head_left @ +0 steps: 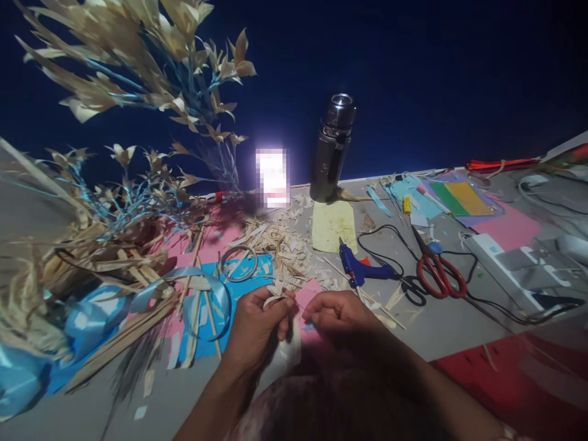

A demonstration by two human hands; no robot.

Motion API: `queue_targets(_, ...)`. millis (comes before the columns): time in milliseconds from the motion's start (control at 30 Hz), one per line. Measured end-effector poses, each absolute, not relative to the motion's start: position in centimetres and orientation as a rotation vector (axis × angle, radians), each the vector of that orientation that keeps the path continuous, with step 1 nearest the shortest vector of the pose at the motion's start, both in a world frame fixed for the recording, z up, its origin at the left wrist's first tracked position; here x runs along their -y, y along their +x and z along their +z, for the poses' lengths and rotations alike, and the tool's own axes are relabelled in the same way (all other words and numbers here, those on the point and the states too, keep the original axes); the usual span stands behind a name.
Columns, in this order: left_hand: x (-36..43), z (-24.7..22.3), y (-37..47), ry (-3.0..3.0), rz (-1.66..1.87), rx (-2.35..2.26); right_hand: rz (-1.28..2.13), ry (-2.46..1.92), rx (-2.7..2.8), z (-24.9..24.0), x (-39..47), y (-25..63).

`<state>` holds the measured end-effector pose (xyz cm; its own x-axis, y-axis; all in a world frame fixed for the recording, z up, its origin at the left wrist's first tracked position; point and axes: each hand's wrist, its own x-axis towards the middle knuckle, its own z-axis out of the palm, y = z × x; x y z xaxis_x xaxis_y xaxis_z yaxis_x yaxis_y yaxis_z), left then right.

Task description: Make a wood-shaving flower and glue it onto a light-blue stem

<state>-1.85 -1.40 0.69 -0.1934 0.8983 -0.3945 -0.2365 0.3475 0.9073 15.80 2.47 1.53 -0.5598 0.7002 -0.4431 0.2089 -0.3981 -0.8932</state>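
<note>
My left hand is closed on a pale corn husk piece, pinched between thumb and fingers. A wider pale strip hangs below that hand; I cannot tell whether it joins the held piece. Just to the right, my right hand has its fingers curled and thumb against them, apart from the left; anything in them is too small to make out. Pink paper lies under and between the hands. Beyond the right hand rests a blue glue gun, and husk scraps are heaped ahead.
Husk flowers on blue stems rise at the left above blue ribbon. A metal flask stands at the back. Red-handled scissors, black-handled scissors, cables and a white power strip lie right.
</note>
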Motion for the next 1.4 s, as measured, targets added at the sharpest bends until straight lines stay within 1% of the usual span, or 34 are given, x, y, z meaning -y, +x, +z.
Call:
queue_targets(333, 1.4, 1.3, -1.9, 0.736, 1.098, -1.46, 1.999, -1.286, 1.528, 1.7, -2.7, 16.0)
queue_targets(700, 1.7, 0.8, -2.0, 0.594, 1.198, -1.093, 2.023, -1.282, 1.459, 1.5, -2.4, 15.8)
queue_targets(933, 1.6, 0.4, -2.3, 0.536, 1.215, -1.089, 2.014, -1.275, 1.387, 1.2, -2.3, 15.8)
queue_targets(1100, 1.4, 0.5, -2.2, 0.533, 1.214, -1.134, 2.004, -1.145, 1.271, 1.2, -2.2, 15.5)
queue_targets(1233, 1.6, 0.6, -1.6, 0.568, 1.174, -1.155, 1.923, -1.099, 1.285, 1.3, -2.5, 14.7)
queue_targets(1400, 2.0, 0.2, -1.3, 0.748, 1.058, -1.282, 1.673, -1.168, 1.567, 1.0, -2.6, 14.0)
